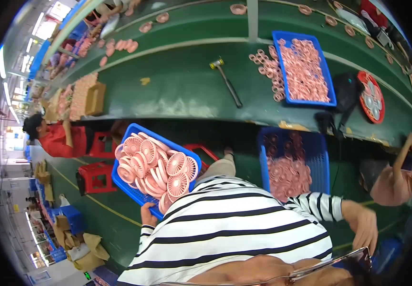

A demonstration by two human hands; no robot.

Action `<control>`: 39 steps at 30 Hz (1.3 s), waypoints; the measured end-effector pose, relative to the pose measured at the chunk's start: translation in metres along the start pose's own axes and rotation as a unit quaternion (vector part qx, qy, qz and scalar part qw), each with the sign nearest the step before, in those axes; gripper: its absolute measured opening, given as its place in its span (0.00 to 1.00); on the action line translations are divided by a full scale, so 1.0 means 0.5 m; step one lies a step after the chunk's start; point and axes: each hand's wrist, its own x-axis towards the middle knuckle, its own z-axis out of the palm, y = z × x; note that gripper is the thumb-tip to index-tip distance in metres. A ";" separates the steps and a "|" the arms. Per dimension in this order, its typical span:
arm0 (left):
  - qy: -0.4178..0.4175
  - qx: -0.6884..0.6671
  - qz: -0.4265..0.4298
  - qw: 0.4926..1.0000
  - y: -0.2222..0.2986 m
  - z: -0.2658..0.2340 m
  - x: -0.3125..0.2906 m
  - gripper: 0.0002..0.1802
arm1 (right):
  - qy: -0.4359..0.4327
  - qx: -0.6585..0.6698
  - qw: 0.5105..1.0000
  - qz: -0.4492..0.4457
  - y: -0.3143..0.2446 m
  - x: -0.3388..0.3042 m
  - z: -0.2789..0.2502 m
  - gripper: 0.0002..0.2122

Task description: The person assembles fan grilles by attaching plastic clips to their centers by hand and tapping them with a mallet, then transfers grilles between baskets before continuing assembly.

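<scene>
My left hand [148,214] grips the near edge of a blue plastic basket [132,188], which tilts against my left side. Heaped in that basket are round pink slotted plastic covers [177,164], like small fan grilles. Out to my right, my right hand [361,226] hangs with its fingers loosely extended downward and holds nothing. Beside the table's front edge, between my body and that hand, a larger blue crate [328,167] contains many pink plastic parts [289,176].
On the green worktable [167,81] lie a hammer [226,83], a blue tray [331,86] of small pink rings, a black bag [346,90] and a red basket [381,100]. Red stools [96,177] stand at left. A person in red [62,140] and a person in pink [392,186] flank me.
</scene>
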 end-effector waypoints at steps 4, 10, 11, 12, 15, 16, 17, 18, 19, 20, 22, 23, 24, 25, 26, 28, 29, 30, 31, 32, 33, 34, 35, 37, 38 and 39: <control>0.076 -0.256 -0.102 0.958 0.162 0.084 0.106 0.08 | 0.243 0.009 0.969 -0.041 0.085 -0.067 -0.209 0.05; 0.130 -0.266 -0.075 0.952 0.303 0.170 0.255 0.06 | 0.548 -0.194 0.755 0.303 0.229 -0.250 -0.485 0.17; 0.115 -0.363 -0.171 0.909 0.334 0.182 0.299 0.06 | 0.510 -0.382 0.615 0.464 0.269 -0.282 -0.515 0.18; 0.122 -0.315 -0.122 0.933 0.334 0.197 0.324 0.06 | 0.378 -0.521 0.527 0.555 0.294 -0.335 -0.555 0.16; 0.137 -0.355 -0.122 0.917 0.368 0.264 0.407 0.08 | 0.283 -0.603 0.390 0.636 0.346 -0.469 -0.647 0.14; 0.136 -0.425 -0.178 0.877 0.366 0.270 0.431 0.10 | 0.227 -0.656 0.370 0.617 0.372 -0.475 -0.669 0.13; 0.114 -0.126 0.098 0.980 0.307 0.286 0.436 0.16 | 0.168 -0.704 0.350 0.594 0.395 -0.479 -0.696 0.12; 0.126 -0.010 0.157 0.979 0.339 0.340 0.440 0.12 | 0.154 -0.708 0.325 0.608 0.397 -0.507 -0.733 0.13; 0.086 -0.106 0.037 0.990 0.351 0.343 0.477 0.13 | 0.097 -0.746 0.291 0.591 0.416 -0.518 -0.759 0.13; 0.112 -0.443 -0.152 0.876 0.443 0.401 0.509 0.14 | 0.038 -0.783 0.249 0.568 0.425 -0.539 -0.792 0.14; 0.142 -0.412 -0.102 0.894 0.430 0.427 0.542 0.13 | -0.008 -0.772 0.172 0.612 0.445 -0.565 -0.835 0.12; 0.141 -0.449 -0.121 0.874 0.453 0.448 0.561 0.12 | -0.020 -0.770 0.145 0.621 0.446 -0.565 -0.847 0.11; 0.172 -0.465 -0.134 0.858 0.475 0.474 0.591 0.11 | -0.067 -0.789 0.123 0.598 0.427 -0.583 -0.873 0.09; 0.199 -0.466 -0.122 0.853 0.420 0.455 0.627 0.12 | -0.066 -0.761 0.095 0.638 0.444 -0.574 -0.880 0.08; 0.207 -0.491 -0.106 0.839 0.398 0.464 0.672 0.12 | -0.067 -0.764 0.139 0.626 0.414 -0.596 -0.902 0.08; 0.272 -0.497 -0.113 0.816 0.392 0.466 0.715 0.13 | -0.073 -0.744 0.150 0.647 0.418 -0.589 -0.895 0.09; 0.288 -0.505 -0.116 0.806 0.388 0.458 0.732 0.13 | -0.076 -0.742 0.167 0.645 0.421 -0.588 -0.886 0.09; 0.307 -0.502 -0.117 0.800 0.400 0.461 0.745 0.13 | -0.076 -0.742 0.175 0.643 0.415 -0.588 -0.878 0.08; 0.324 -0.498 -0.118 0.796 0.412 0.458 0.759 0.13 | -0.075 -0.744 0.187 0.638 0.410 -0.586 -0.869 0.08; 0.330 -0.500 -0.104 0.794 0.412 0.449 0.780 0.12 | -0.073 -0.744 0.206 0.632 0.409 -0.585 -0.864 0.08; 0.343 -0.496 -0.104 0.791 0.425 0.449 0.797 0.11 | -0.069 -0.744 0.219 0.627 0.410 -0.580 -0.857 0.08; 0.357 -0.491 -0.103 0.788 0.449 0.448 0.806 0.11 | -0.061 -0.739 0.223 0.633 0.418 -0.567 -0.847 0.07; 0.367 -0.479 -0.096 0.792 0.443 0.438 0.823 0.10 | -0.059 -0.738 0.222 0.634 0.420 -0.573 -0.839 0.07; 0.367 -0.457 -0.102 0.804 0.483 0.448 0.848 0.10 | -0.036 -0.717 0.271 0.642 0.416 -0.576 -0.831 0.08; 0.373 -0.435 -0.106 0.812 0.503 0.458 0.864 0.10 | -0.009 -0.698 0.276 0.661 0.416 -0.578 -0.822 0.09; 0.377 -0.434 -0.100 0.812 0.512 0.451 0.875 0.10 | 0.022 -0.680 0.290 0.673 0.421 -0.583 -0.817 0.10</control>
